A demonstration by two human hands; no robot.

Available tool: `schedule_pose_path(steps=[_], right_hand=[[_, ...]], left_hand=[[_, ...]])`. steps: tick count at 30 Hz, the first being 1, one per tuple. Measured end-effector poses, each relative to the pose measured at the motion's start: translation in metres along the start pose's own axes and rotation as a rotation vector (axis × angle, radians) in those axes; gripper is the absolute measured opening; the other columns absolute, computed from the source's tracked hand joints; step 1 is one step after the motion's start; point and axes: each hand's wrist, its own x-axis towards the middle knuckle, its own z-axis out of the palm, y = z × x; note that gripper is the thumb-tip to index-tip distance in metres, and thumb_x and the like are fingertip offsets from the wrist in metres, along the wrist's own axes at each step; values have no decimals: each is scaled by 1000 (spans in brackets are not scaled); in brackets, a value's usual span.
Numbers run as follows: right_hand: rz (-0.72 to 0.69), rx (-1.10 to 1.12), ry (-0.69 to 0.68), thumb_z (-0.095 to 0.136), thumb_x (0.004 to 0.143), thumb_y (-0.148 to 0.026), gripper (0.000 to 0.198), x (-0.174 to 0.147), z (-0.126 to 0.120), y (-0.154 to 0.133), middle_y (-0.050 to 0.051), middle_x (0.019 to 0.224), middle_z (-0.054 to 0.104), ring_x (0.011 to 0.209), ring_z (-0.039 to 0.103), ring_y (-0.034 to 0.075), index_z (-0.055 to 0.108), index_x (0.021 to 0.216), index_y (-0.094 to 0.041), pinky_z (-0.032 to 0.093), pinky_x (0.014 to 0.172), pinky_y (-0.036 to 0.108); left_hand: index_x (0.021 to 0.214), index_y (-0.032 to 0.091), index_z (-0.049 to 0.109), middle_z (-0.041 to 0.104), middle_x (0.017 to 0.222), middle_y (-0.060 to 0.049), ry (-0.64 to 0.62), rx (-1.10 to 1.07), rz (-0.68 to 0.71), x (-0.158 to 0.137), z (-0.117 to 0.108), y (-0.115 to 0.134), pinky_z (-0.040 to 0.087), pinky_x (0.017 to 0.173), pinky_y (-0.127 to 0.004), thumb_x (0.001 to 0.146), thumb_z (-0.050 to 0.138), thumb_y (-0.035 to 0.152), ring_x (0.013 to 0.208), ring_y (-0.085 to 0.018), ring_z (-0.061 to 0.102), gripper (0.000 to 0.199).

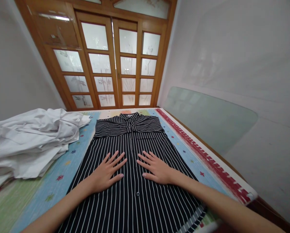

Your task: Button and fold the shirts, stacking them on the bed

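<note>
A black shirt with white stripes (pixel 132 145) lies spread out, collar at the far end and buttons down its middle. Both sleeves are folded inward across its upper part. My left hand (pixel 108 171) rests flat on the body of the shirt, left of the button line, fingers spread. On the other side of the buttons, my right hand (pixel 155 168) lies flat too, its fingers apart. Neither hand grips the fabric. The shirt's lower end runs out of view at the bottom, with a hem corner showing near my right forearm.
A heap of white cloth (pixel 38 136) lies at the left on the colourful patterned cover (pixel 74 155). Walls stand at both sides, and a pale green panel (pixel 208 113) is on the right one. Wooden doors with glass panes (pixel 115 64) are at the back.
</note>
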Motion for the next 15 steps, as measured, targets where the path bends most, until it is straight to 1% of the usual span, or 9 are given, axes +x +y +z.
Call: schedule_pose_path(steps=[2, 4, 5, 7, 9, 10, 12, 15], right_hand=[[-10, 2, 3, 32, 99, -61, 63, -12, 1, 1, -1, 163, 15, 151, 6, 24, 21, 155, -34, 3, 122, 50], [54, -18, 36, 30, 99, -62, 62, -19, 3, 12, -2, 163, 16, 151, 8, 24, 23, 154, -34, 6, 122, 49], [120, -37, 64, 27, 99, -62, 63, -20, 4, 22, -1, 163, 17, 151, 9, 24, 24, 155, -32, 7, 122, 48], [311, -88, 147, 20, 100, -61, 66, -22, 8, 45, 3, 163, 18, 151, 9, 25, 27, 155, -25, 11, 122, 49], [505, -150, 227, 17, 98, -64, 74, -24, 11, 68, 9, 162, 20, 151, 6, 30, 30, 155, -17, 12, 121, 52], [564, -169, 244, 16, 98, -64, 77, -26, 13, 78, 11, 161, 21, 151, 8, 31, 29, 155, -14, 13, 121, 52], [625, -187, 254, 15, 96, -66, 82, -31, 16, 91, 13, 161, 23, 150, 12, 30, 27, 155, -10, 14, 121, 49], [682, -180, 256, 12, 95, -68, 87, -42, 21, 96, 16, 160, 23, 150, 17, 29, 24, 155, -6, 15, 121, 47]], left_hand=[[154, 40, 11, 21, 162, 2, -12, -4, 8, -14, -3, 0, 18, 120, -52, 97, 36, 59, 149, -27, 20, 65], [154, 39, 14, 25, 161, 2, -33, -6, -69, -23, -2, -7, 20, 120, -52, 96, 36, 61, 148, -27, 23, 66], [154, 38, 16, 25, 161, 1, -35, -2, -135, -26, 0, -13, 20, 119, -53, 95, 35, 62, 148, -28, 23, 66], [154, 34, 23, 26, 161, -1, -10, 19, -293, -29, 4, -26, 21, 118, -54, 95, 33, 63, 149, -29, 22, 67], [153, 31, 28, 25, 161, -3, 28, 41, -410, -32, 8, -35, 22, 118, -55, 94, 32, 64, 149, -31, 21, 68], [153, 30, 29, 24, 161, -4, 42, 47, -438, -33, 10, -38, 23, 118, -54, 94, 33, 64, 149, -32, 21, 68], [153, 29, 31, 23, 162, -4, 62, 55, -454, -39, 13, -40, 25, 118, -53, 94, 34, 63, 148, -32, 22, 68], [152, 29, 33, 25, 161, -5, 84, 69, -458, -54, 16, -37, 27, 117, -52, 94, 34, 62, 148, -31, 24, 67]])
